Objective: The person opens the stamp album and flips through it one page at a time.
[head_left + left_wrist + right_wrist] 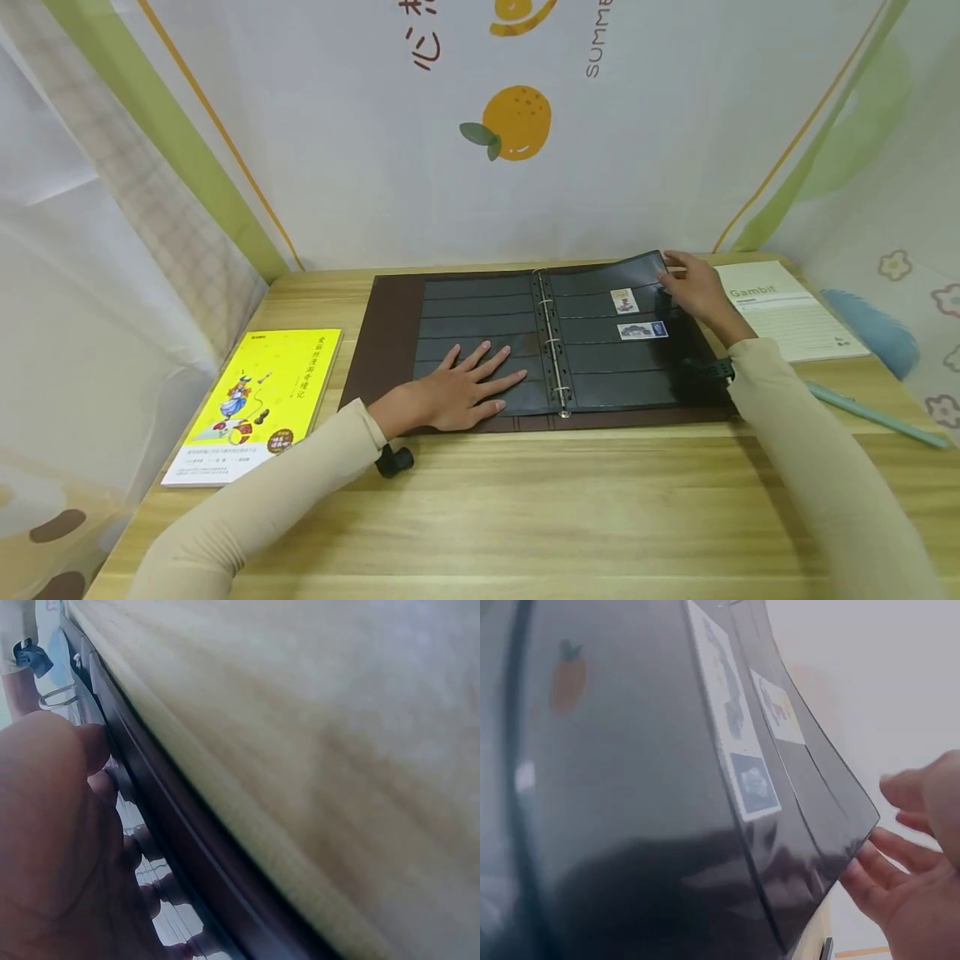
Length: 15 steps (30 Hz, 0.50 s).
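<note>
An open ring binder (390,333) with black pocket pages lies on the table. My left hand (461,396) rests on its left page (480,300), palm down with fingers spread. My right hand (697,287) is at the top outer corner of the right page (600,379), which is raised and bowed. In the right wrist view its fingers (874,877) are behind the page's edge, and the thumb stands off from the sheet. Two stamps sit in that page's pockets: a small one (624,301) and a wider one with a blue end (642,331). Metal rings (552,342) run down the middle.
A yellow book (258,400) lies left of the binder. To the right are a pale notebook (787,312) marked Gambit, a light green pen (877,414) and a blue fluffy thing (873,329). A printed curtain (360,183) hangs behind the table.
</note>
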### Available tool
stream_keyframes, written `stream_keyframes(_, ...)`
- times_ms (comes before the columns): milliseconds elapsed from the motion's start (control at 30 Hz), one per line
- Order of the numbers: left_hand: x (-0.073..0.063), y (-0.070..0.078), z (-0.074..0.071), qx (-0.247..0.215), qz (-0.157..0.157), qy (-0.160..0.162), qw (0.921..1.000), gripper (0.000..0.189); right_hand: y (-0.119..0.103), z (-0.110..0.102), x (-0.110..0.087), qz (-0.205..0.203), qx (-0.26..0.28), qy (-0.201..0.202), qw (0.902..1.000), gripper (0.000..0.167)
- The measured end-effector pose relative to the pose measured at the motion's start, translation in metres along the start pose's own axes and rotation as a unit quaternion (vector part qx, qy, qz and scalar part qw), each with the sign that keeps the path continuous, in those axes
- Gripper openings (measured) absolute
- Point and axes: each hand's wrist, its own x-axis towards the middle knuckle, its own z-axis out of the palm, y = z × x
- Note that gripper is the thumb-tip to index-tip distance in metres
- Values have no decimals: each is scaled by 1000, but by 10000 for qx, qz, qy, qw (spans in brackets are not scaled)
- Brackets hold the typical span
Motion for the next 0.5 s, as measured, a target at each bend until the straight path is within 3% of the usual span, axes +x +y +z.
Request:
stream_keyframes(133,-2,1,-1,-65,-13,27,10000,55,0,0,0,178,-82,102,9998,57)
stream_keyframes(500,-1,1,1,-78,36,125,9999,55,0,2,-2,19,-339,-202,9992,61)
